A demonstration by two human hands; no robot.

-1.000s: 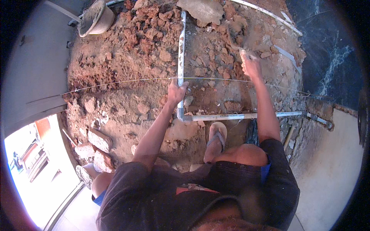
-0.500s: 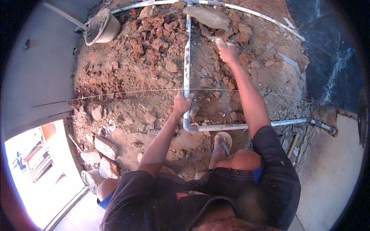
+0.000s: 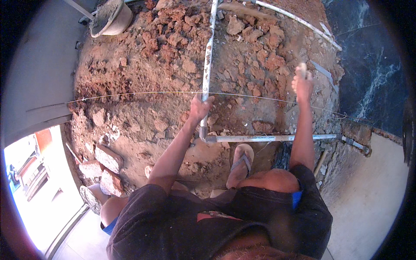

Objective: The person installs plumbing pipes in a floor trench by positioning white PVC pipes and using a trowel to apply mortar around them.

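Note:
A white plastic pipe [image 3: 209, 52] runs up the dug soil to an elbow [image 3: 203, 134], where another pipe [image 3: 268, 138] turns right. My left hand [image 3: 200, 108] is closed around the upright pipe just above the elbow, where a taut string [image 3: 143, 92] crosses it. At the right, my right hand [image 3: 303, 89] is closed on the pale handle [image 3: 302, 68] of a tool over the broken soil [image 3: 273, 60]; motion blur hides the tool's far end.
A mortar-filled bucket [image 3: 112, 21] sits at upper left beside a grey wall [image 3: 39, 78]. Broken bricks [image 3: 108, 158] lie lower left near a bright doorway [image 3: 34, 169]. Another pipe [image 3: 299, 21] crosses the top. Dark marble [image 3: 368, 78] borders the right. My sandalled foot [image 3: 240, 162] stands below the elbow.
My right hand swung up and left toward the upright pipe half a second ago, and is now back at the right and lower. My left hand stays on the pipe.

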